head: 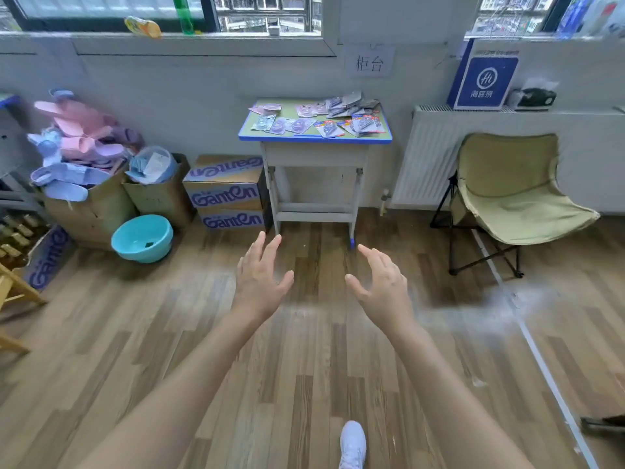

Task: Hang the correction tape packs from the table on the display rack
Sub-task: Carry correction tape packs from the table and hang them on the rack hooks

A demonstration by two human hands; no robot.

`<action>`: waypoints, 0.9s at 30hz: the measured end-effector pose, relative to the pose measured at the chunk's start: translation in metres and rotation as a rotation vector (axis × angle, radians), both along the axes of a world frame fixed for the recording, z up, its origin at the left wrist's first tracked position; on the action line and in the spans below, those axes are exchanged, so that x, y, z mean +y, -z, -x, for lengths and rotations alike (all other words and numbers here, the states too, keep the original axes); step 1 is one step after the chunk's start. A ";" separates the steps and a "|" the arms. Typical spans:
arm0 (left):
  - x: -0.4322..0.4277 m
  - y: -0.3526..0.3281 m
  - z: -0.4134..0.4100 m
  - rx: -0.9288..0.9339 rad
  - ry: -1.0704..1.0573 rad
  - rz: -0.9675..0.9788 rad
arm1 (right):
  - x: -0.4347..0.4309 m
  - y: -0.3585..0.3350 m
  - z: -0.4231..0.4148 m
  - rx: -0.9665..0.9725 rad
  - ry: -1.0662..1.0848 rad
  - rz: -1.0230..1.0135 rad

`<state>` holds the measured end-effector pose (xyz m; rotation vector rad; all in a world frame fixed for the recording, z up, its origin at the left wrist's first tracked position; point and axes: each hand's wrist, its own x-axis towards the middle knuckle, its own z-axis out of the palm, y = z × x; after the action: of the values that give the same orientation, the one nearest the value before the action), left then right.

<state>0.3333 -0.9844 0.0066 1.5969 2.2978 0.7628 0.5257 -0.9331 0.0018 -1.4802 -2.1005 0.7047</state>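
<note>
nearest us, below the fingers, our white shoe (352,443) is planted on the wooden floor. our left hand (260,282) and right hand (382,286) are held out side by side. the left fingers (270,247) are spread and relaxed, the right ones loosely curved, and both hold nothing. the correction tape packs (321,118) lie scattered well beyond the fingertips on the table (314,138) straight ahead, some of them overlapping.

we judge the step in hand to be the approach. we should walk close first, then pinch one pack by its card edge rather than scoop the pile. the floor between fingers and table looks open.

left of the fingers sit a teal basin (142,236) and stacked boxes (225,191). to the right a folding chair (507,187) stands near the table, worth skirting. the display rack is not in view.
</note>
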 end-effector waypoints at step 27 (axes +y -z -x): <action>0.477 -0.006 0.159 -0.050 0.013 -0.069 | 0.492 -0.019 0.161 -0.066 0.003 -0.060</action>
<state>0.1738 -0.5076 0.0128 1.6016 2.2473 0.8774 0.3644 -0.4415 0.0208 -1.4929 -2.1487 0.5934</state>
